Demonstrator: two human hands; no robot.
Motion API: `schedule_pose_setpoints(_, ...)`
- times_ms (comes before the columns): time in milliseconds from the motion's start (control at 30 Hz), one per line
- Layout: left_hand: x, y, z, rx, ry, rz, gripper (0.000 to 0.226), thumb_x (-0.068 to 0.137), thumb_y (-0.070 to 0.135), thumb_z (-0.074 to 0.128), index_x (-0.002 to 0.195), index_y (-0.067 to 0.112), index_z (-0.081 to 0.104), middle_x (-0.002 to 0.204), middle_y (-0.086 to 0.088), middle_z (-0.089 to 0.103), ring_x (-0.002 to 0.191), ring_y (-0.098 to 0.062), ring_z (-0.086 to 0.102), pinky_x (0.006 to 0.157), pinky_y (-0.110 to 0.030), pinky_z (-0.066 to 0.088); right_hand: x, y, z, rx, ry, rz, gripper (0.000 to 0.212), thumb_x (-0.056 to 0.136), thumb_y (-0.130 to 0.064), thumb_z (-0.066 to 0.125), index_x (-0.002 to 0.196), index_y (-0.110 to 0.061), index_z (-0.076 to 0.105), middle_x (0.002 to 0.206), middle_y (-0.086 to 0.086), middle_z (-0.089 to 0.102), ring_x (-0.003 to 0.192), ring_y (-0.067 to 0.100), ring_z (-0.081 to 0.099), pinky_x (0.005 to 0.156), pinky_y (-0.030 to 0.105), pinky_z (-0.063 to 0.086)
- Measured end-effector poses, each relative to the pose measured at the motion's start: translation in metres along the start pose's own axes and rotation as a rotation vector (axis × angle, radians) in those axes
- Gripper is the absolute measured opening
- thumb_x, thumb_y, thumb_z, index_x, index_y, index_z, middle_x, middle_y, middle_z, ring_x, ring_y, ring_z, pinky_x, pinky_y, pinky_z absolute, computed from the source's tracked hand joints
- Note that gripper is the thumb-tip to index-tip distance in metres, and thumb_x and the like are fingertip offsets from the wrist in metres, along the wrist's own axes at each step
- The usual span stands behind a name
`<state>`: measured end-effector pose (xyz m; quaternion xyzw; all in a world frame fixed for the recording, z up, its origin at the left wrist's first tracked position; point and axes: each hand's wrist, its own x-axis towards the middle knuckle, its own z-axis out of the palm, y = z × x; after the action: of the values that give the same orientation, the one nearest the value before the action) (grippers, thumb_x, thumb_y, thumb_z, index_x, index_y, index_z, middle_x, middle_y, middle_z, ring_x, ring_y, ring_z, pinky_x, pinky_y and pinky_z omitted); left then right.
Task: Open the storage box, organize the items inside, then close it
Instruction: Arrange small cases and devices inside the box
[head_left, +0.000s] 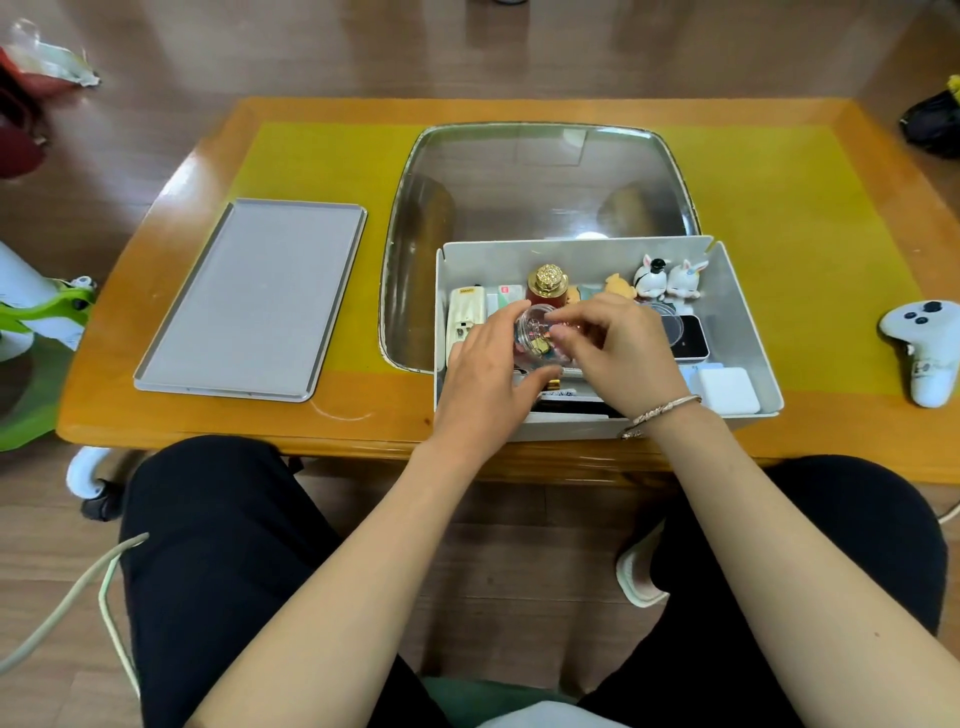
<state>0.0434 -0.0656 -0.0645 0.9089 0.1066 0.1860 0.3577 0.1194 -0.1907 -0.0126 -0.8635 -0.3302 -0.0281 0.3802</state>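
Open storage box (748, 332) on desk (363, 415), near edge, right of centre; lid (254, 299) flat at left. Both hands meet over box: left hand (491, 382) cups small clear jar (535, 332), right hand (618, 348) pinches its top. Jar looks light, rigid, slick; best gripped round sides. No legible labels.

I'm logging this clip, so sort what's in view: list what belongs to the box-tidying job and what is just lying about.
Part of the job:
- open storage box
- its grey lid, lying flat to the box's left
- small clear jar, held by the left hand and right hand
- bunny figurines and gold-capped bottle inside the box

Just lying about:
- white game controller
- glass table inset
- yellow mat
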Motion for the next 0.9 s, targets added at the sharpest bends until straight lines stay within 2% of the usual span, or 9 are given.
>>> schedule_pose_setpoints(33, 0.001, 0.000, 0.000, -0.011, -0.011, -0.006, 0.065, 0.082, 0.039, 0.072, 0.135, 0.023, 0.039, 0.125, 0.004, 0.056, 0.112, -0.013, 0.052, 0.097, -0.040, 0.047, -0.001, 0.000, -0.002, 0.078, 0.043, 0.025, 0.019, 0.085, -0.006, 0.066, 0.103, -0.009, 0.071, 0.077, -0.001, 0.058, 0.071, 0.016, 0.054, 0.066, 0.009, 0.040)
schedule_pose_setpoints(133, 0.002, 0.002, -0.004, -0.032, -0.015, -0.022, 0.064, 0.082, 0.041, 0.071, 0.133, 0.021, 0.037, 0.123, 0.002, 0.058, 0.109, -0.014, 0.056, 0.090, -0.043, 0.052, -0.002, -0.002, -0.008, 0.298, 0.175, 0.107, 0.022, 0.086, -0.001, 0.062, 0.106, -0.010, 0.066, 0.079, 0.002, 0.062, 0.074, 0.019, 0.061, 0.069, 0.029, 0.054)
schedule_pose_setpoints(233, 0.002, 0.001, -0.006, -0.010, -0.004, -0.023, 0.064, 0.081, 0.044, 0.071, 0.131, 0.024, 0.037, 0.123, 0.004, 0.060, 0.107, -0.011, 0.056, 0.090, -0.043, 0.052, 0.001, -0.005, -0.010, 0.353, 0.239, 0.115, 0.020, 0.084, 0.000, 0.065, 0.099, -0.014, 0.064, 0.080, -0.004, 0.063, 0.074, 0.010, 0.062, 0.071, 0.029, 0.055)
schedule_pose_setpoints(333, 0.000, -0.001, -0.006, -0.003, -0.014, -0.025, 0.065, 0.080, 0.045, 0.071, 0.132, 0.024, 0.038, 0.122, 0.005, 0.060, 0.104, -0.007, 0.055, 0.093, -0.042, 0.050, 0.001, -0.007, -0.007, 0.268, 0.210, 0.052, 0.014, 0.081, -0.005, 0.070, 0.091, -0.014, 0.068, 0.079, -0.007, 0.065, 0.070, 0.000, 0.062, 0.071, 0.020, 0.054)
schedule_pose_setpoints(400, 0.000, -0.001, -0.006, -0.010, -0.017, -0.022, 0.065, 0.080, 0.046, 0.071, 0.132, 0.025, 0.037, 0.123, 0.005, 0.059, 0.104, -0.007, 0.054, 0.093, -0.041, 0.049, 0.001, -0.008, -0.004, 0.122, 0.192, -0.042, 0.006, 0.079, -0.007, 0.072, 0.085, -0.009, 0.072, 0.077, -0.003, 0.068, 0.068, 0.005, 0.062, 0.069, 0.019, 0.051)
schedule_pose_setpoints(533, -0.001, -0.002, -0.004, 0.009, -0.011, 0.029, 0.064, 0.081, 0.045, 0.071, 0.132, 0.024, 0.038, 0.124, 0.004, 0.058, 0.110, -0.012, 0.055, 0.094, -0.034, 0.042, 0.001, -0.010, 0.000, -0.135, 0.168, -0.167, 0.006, 0.079, -0.003, 0.068, 0.083, -0.007, 0.072, 0.079, 0.006, 0.072, 0.072, 0.021, 0.067, 0.069, 0.032, 0.052)
schedule_pose_setpoints(633, -0.001, -0.002, -0.004, 0.022, -0.022, 0.066, 0.062, 0.082, 0.043, 0.070, 0.132, 0.024, 0.039, 0.123, 0.006, 0.057, 0.110, -0.011, 0.054, 0.095, -0.030, 0.037, 0.001, -0.014, 0.004, -0.166, 0.138, -0.181, 0.010, 0.080, -0.003, 0.065, 0.085, -0.007, 0.072, 0.080, 0.006, 0.072, 0.074, 0.025, 0.067, 0.071, 0.037, 0.052)
schedule_pose_setpoints(733, -0.001, -0.002, -0.004, -0.005, -0.008, 0.049, 0.061, 0.081, 0.039, 0.072, 0.131, 0.024, 0.039, 0.121, 0.007, 0.058, 0.107, -0.010, 0.053, 0.094, -0.029, 0.036, -0.001, -0.019, 0.006, -0.123, 0.129, -0.216, 0.012, 0.081, -0.001, 0.064, 0.087, -0.008, 0.072, 0.080, 0.004, 0.073, 0.073, 0.020, 0.068, 0.071, 0.031, 0.052)
schedule_pose_setpoints(900, -0.001, 0.001, -0.005, -0.049, -0.002, 0.004, 0.061, 0.083, 0.041, 0.070, 0.131, 0.025, 0.037, 0.122, 0.008, 0.059, 0.107, -0.012, 0.056, 0.096, -0.036, 0.037, -0.001, -0.017, 0.003, 0.155, 0.053, -0.128, 0.019, 0.089, -0.006, 0.056, 0.103, -0.010, 0.070, 0.093, -0.006, 0.068, 0.088, 0.004, 0.062, 0.080, 0.016, 0.049)
